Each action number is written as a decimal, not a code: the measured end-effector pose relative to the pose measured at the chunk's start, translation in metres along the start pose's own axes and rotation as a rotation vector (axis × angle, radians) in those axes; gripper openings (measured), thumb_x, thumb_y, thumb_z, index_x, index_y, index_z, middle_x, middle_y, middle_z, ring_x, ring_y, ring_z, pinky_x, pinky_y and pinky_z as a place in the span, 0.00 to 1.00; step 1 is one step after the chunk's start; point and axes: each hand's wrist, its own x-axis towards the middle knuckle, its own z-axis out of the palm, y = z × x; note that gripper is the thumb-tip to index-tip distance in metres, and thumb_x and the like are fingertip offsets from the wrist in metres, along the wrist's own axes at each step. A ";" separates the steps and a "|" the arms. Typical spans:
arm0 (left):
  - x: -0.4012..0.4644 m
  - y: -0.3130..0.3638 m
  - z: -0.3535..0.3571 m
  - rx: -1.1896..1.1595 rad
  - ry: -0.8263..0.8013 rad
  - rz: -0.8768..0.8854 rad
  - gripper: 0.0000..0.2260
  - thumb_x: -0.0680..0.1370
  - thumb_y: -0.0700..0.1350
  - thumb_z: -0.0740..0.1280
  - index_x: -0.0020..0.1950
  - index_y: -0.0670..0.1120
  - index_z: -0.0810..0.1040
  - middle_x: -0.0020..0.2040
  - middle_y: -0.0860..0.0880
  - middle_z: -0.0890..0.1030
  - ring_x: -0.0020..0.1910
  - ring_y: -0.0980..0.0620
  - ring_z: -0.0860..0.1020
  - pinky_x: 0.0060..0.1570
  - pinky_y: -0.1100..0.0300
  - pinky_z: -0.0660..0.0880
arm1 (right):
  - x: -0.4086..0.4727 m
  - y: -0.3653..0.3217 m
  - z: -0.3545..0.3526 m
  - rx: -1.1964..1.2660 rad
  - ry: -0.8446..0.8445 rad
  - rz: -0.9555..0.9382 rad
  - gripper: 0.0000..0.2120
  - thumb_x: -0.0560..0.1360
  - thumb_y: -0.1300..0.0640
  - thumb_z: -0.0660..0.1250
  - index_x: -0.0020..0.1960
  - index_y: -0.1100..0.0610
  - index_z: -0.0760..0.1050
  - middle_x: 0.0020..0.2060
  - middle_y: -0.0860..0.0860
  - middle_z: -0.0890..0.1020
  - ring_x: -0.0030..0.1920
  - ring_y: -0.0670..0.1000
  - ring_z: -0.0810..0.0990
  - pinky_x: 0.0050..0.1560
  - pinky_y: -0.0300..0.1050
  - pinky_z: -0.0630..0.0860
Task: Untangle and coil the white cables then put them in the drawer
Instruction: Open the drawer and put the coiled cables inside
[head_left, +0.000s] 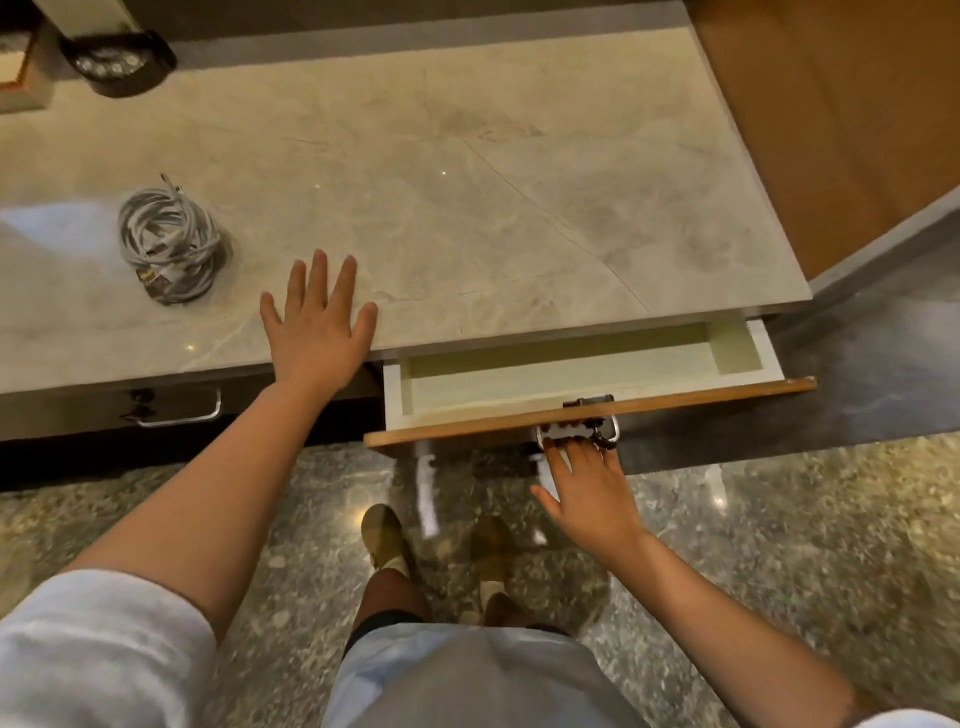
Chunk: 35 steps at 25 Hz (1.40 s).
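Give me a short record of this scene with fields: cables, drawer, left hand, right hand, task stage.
cables: white cables coiled in one bundle on the marble countertop
drawer: drawer pulled partly open, nothing visible inside
left hand: left hand flat on the countertop edge, fingers spread
right hand: right hand fingers hooked on the drawer handle
task stage: coiling done; cables not yet in drawer

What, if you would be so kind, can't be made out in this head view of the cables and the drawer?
- Drawer: its back part is hidden under the countertop.
- Right hand: fingertips hidden behind the drawer handle, so the grip is unclear.
- Coiled white cables: too small to count.
- Dark object, top left: blurred, identity unclear.
- Left hand: palm hidden against the countertop.
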 end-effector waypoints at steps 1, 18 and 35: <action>0.000 0.000 0.000 0.000 -0.003 0.002 0.26 0.80 0.58 0.47 0.77 0.54 0.48 0.79 0.48 0.47 0.77 0.46 0.44 0.71 0.39 0.43 | -0.010 0.001 0.002 -0.007 0.004 -0.016 0.29 0.73 0.40 0.51 0.60 0.58 0.76 0.50 0.56 0.82 0.51 0.56 0.80 0.50 0.52 0.78; -0.002 0.001 0.002 0.011 -0.002 0.016 0.26 0.80 0.58 0.46 0.77 0.54 0.47 0.79 0.47 0.46 0.77 0.46 0.44 0.71 0.39 0.43 | -0.092 -0.012 0.014 -0.040 -0.010 -0.004 0.26 0.71 0.40 0.51 0.51 0.56 0.80 0.38 0.52 0.83 0.39 0.51 0.82 0.37 0.47 0.78; 0.001 -0.004 -0.017 0.031 -0.091 0.094 0.27 0.78 0.61 0.48 0.76 0.55 0.49 0.78 0.47 0.49 0.76 0.45 0.47 0.69 0.38 0.49 | 0.025 -0.060 -0.140 0.158 0.346 0.018 0.11 0.74 0.54 0.63 0.51 0.58 0.79 0.44 0.55 0.82 0.44 0.57 0.80 0.39 0.48 0.76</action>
